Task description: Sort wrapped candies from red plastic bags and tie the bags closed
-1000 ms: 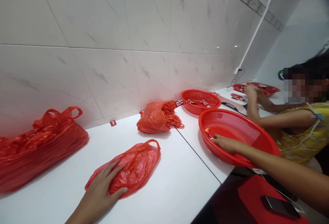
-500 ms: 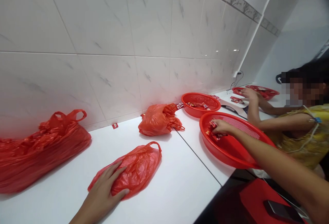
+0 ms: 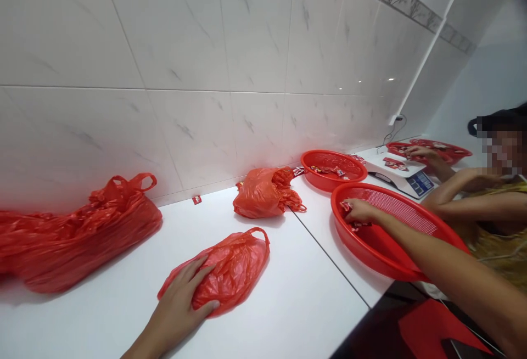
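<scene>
First, left hand (image 3: 177, 307) flat and palm down, fingers (image 3: 193, 272) spread apart over a crumpled red plastic bag (image 3: 242, 260) on the white counter (image 3: 288, 315); even pressure best, across the whole palm. Farther right, right hand (image 3: 358, 211) reaching in from the lower right, fingertips (image 3: 346, 205) bunched together on small red packets (image 3: 354, 226) inside a red mesh basket (image 3: 362, 254); a firm, low pinch safest.

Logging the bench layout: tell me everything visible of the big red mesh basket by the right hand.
A wide red plastic basket with a raised rim and a mesh panel in its bowl. It sits on the white countertop near the edge, beside a digital scale. The right hand reaches inside over a few small red-wrapped packets, and the forearm crosses the rim.
</scene>
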`<state>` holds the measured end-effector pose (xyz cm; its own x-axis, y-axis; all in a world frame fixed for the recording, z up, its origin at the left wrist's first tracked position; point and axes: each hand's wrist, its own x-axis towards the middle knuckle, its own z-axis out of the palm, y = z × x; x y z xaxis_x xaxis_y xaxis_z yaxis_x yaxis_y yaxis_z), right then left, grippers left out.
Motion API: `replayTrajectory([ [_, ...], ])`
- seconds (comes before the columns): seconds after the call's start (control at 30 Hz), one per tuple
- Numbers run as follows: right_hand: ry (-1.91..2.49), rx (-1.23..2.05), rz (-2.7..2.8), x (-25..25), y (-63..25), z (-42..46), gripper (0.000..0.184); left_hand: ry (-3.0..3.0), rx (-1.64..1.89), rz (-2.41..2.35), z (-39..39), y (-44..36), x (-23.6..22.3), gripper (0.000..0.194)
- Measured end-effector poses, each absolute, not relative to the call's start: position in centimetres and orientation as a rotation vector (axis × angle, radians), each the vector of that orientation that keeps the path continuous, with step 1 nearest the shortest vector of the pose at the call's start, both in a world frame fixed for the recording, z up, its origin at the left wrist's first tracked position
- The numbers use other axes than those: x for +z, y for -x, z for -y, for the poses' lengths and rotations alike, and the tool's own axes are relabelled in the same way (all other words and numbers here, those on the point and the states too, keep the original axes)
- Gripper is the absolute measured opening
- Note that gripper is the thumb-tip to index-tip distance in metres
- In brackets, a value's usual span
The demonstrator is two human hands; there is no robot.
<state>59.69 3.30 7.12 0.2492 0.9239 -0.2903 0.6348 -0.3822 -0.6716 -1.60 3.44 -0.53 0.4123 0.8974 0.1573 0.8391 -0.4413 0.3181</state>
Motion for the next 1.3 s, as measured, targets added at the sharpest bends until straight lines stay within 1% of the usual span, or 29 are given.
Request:
replayTrajectory([
  [0.13,1.926,0.874,1.285,11.3,-61.1,-3.3,0.024,-2.457,0.431,-1.551,-3.3,1.5,-0.2,0.067],
  [0.27,1.736,0.819,1.212,15.6,-60.5,-3.0,0.032,-2.448,0.423,-1.554,-3.3,1.3,-0.1,0.068],
  [0.37,1.382,0.918,1.201,18.1,-56.4,-2.5,0.041,-2.447,0.408,-1.554,-3.1,1.0,0.2,0.07],
  [0.47,0.979,1.07,1.232,18.9,-49.2,-2.1,0.044,-2.442,0.39,-1.541,-2.6,0.6,0.7,0.073],
  [0.53,0.764,1.175,1.215,18.0,-43.5,-2.2,0.042,-2.441,0.396,-1.526,-2.2,0.5,0.9,0.074],
  [0.63,0.589,1.318,1.214,14.0,-35.2,-3.2,0.038,-2.452,0.43,-1.5,-1.9,0.8,0.6,0.076],
  [0.73,0.576,1.454,1.266,8.3,-28.7,-4.8,0.039,-2.489,0.477,-1.474,-1.9,1.4,-0.2,0.077],
  [0.8,0.606,1.484,1.277,5.1,-26.3,-5.7,0.038,-2.521,0.506,-1.452,-2.1,2.0,-0.9,0.079],
  [0.9,0.64,1.488,1.309,2.5,-25.4,-6.2,0.038,-2.56,0.545,-1.419,-2.4,2.5,-1.7,0.083],
  [1.13,0.468,1.469,1.192,1.5,-27.2,-5.5,0.039,-2.589,0.613,-1.378,-1.9,2.2,-1.5,0.087],
  [1.2,0.448,1.453,1.123,1.3,-27.5,-5.2,0.04,-2.586,0.614,-1.375,-1.6,1.8,-0.8,0.082],
  [1.3,0.448,1.421,1.048,1.4,-27.6,-5.0,0.041,-2.589,0.698,-1.378,-1.1,1.2,0.7,0.065],
])
